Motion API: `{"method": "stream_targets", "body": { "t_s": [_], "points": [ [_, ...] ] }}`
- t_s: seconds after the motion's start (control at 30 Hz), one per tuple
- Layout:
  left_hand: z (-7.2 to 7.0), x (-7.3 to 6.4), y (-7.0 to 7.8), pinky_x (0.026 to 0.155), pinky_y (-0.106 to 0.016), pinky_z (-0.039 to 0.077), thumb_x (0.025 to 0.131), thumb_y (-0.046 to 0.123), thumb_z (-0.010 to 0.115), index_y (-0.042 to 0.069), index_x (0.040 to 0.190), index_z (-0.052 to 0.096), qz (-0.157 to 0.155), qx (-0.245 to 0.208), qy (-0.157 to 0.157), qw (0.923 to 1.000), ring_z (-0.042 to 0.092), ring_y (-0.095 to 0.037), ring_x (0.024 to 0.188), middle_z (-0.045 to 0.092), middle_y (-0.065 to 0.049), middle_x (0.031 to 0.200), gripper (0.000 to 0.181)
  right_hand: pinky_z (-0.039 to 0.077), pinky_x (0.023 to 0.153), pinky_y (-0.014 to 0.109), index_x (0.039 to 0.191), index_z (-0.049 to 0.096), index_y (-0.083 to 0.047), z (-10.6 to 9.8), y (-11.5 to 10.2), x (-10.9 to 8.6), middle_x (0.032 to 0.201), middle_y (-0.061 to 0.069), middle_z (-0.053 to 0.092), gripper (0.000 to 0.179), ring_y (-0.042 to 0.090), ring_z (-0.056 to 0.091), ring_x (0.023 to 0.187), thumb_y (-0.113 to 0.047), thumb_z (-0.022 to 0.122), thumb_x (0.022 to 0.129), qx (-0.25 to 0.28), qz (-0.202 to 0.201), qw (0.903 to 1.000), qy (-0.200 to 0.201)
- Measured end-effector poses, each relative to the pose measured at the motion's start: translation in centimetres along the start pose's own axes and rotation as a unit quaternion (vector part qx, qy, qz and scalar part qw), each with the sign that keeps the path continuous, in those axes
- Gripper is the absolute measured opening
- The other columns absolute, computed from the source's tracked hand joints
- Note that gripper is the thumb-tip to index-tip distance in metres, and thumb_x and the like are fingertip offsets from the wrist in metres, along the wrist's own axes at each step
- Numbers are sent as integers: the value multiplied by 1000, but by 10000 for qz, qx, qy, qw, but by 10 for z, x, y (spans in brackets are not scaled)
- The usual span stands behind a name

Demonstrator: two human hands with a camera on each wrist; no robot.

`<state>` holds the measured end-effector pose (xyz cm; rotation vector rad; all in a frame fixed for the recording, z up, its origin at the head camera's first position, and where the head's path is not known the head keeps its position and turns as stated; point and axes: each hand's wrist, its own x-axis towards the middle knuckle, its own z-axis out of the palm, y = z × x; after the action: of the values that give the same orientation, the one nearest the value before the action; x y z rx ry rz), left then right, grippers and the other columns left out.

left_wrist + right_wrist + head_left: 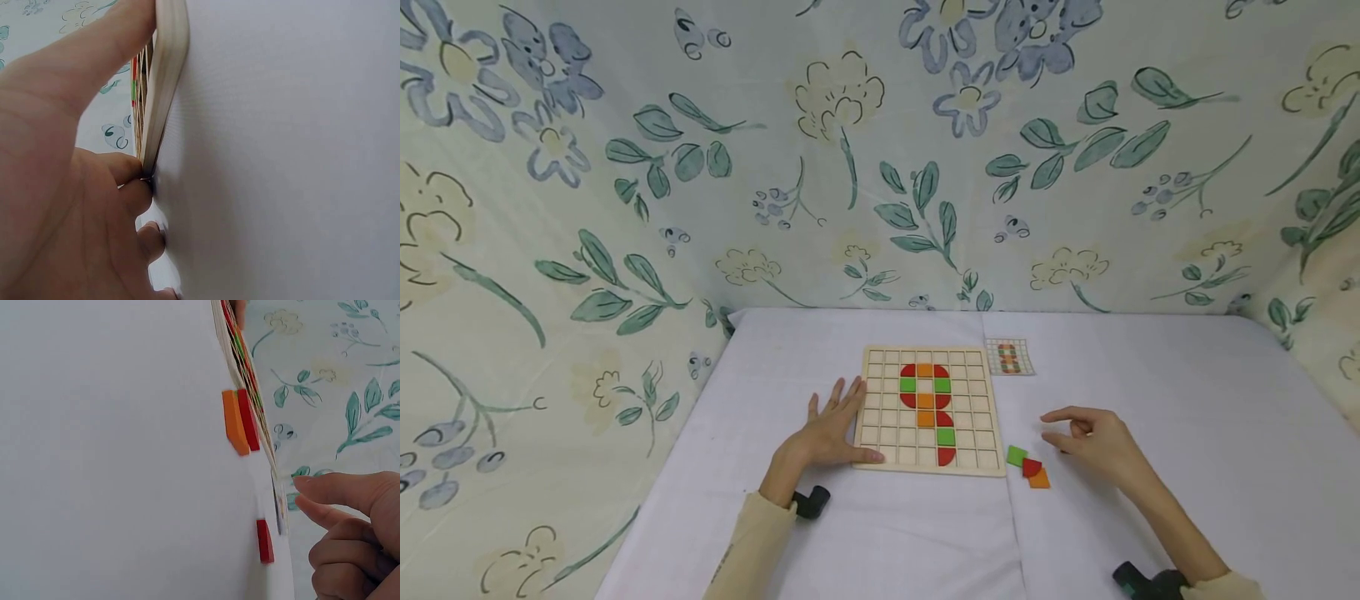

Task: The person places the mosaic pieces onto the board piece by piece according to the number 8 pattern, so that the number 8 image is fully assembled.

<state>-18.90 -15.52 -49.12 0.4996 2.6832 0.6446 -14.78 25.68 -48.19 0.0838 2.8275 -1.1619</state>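
A square wooden grid board (970, 417) lies on the white cloth, bearing red, orange and green tiles in some of its cells. My left hand (829, 432) rests at its left side, fingers spread, the thumb on the near left corner and fingertips touching the left edge. To the right of the board, my right hand (1093, 442) hovers with thumb and index finger apart and nothing visible between them. Near it lie a green tile (1017, 456), a red tile (1032, 468) and an orange tile (1039, 479). Another red tile (265, 540) shows in the right wrist view.
A small pattern card (1024, 365) with a printed grid lies beside the board's far right corner. White cloth (1150, 358) covers the table. A floral curtain (850, 225) hangs behind it and on the left.
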Motion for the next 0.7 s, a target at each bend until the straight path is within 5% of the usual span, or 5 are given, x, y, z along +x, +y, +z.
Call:
{"method": "stream_targets", "body": {
  "t_s": [0.37,0.7],
  "points": [
    [0,-1,-1,126,-69,-9,80,60,82,11,168,7,-55,-11,20,10000,-9,-34,163,0,-6,177,125,30,47,28,129,69,-1,-22,45,-11,62,-2,35,50,10,33,54,-22,83,87,156,265,9988,-378],
    [2,1,-1,126,-70,-8,80,61,82,10,168,7,-11,38,33,10000,-8,-34,163,0,-7,177,126,29,47,25,122,73,-2,-15,41,-5,63,-2,35,39,9,33,57,-19,83,87,47,48,9993,-372]
  ]
}}
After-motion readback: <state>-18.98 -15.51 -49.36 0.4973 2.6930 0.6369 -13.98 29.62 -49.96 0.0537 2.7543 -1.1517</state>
